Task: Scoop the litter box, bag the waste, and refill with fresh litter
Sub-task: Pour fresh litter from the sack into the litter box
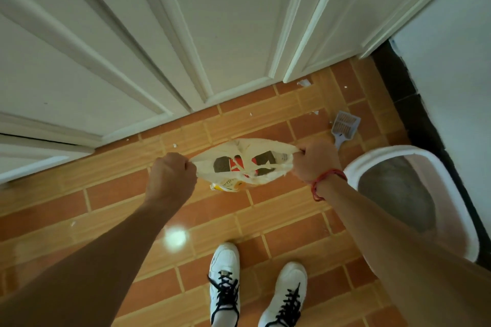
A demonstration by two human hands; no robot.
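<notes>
A cream plastic bag (240,147) hangs above the tiled floor, stretched between both fists. My left hand (171,176) grips its left handle and my right hand (314,160) grips its right handle; the two handles cross in a knot at the middle. Dark litter waste and red print show through the openings. A white litter box (393,152) with grey litter inside sits on the floor at the right, partly behind my right forearm. A pale blue slotted scoop (345,125) lies on the tiles just beyond my right hand.
White panelled doors (186,34) fill the far side. A white wall with a black skirting (414,114) runs along the right. My two white shoes (225,281) stand on the orange brick-pattern floor. Small white scraps dot the tiles near the doors.
</notes>
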